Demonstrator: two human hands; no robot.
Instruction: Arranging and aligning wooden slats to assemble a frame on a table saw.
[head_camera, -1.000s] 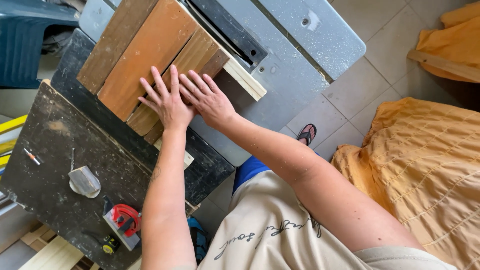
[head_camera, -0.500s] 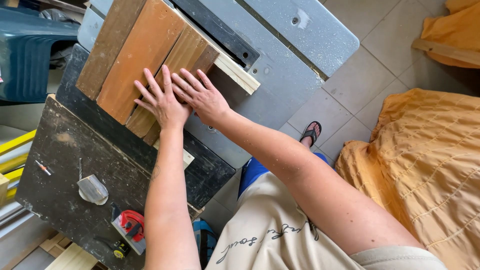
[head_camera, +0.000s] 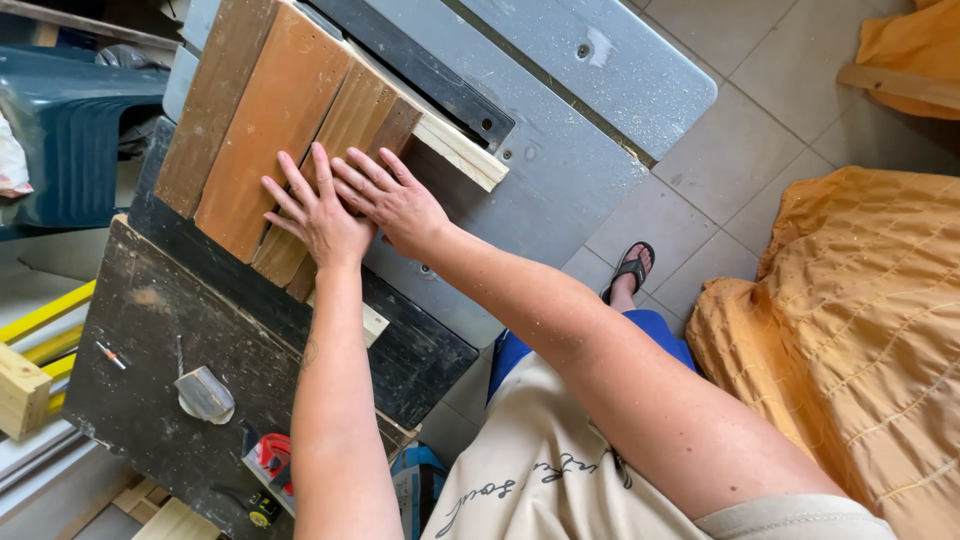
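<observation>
Both hands lie flat, side by side, on a panel of joined wooden slats (head_camera: 270, 130) that rests on a grey saw table (head_camera: 560, 170). My left hand (head_camera: 315, 210) presses the brown slats with fingers spread. My right hand (head_camera: 392, 200) lies just to its right, fingers extended, over the narrower slats near a pale cross batten (head_camera: 455, 150). Neither hand grips anything. The panel's near end overhangs a dark worn workbench top (head_camera: 180, 340).
On the dark bench lie a small metal scoop-shaped piece (head_camera: 205, 395), a red tool (head_camera: 275, 455) and a tape measure (head_camera: 262, 508). A blue plastic chair (head_camera: 70, 130) stands at left. Orange cloth (head_camera: 860, 330) covers something at right. Tiled floor and a sandalled foot (head_camera: 630, 270) show below.
The view has shifted slightly; the hands and panel sit a little lower-left in the picture. Both hands stay flat on the slats in the same pose.
</observation>
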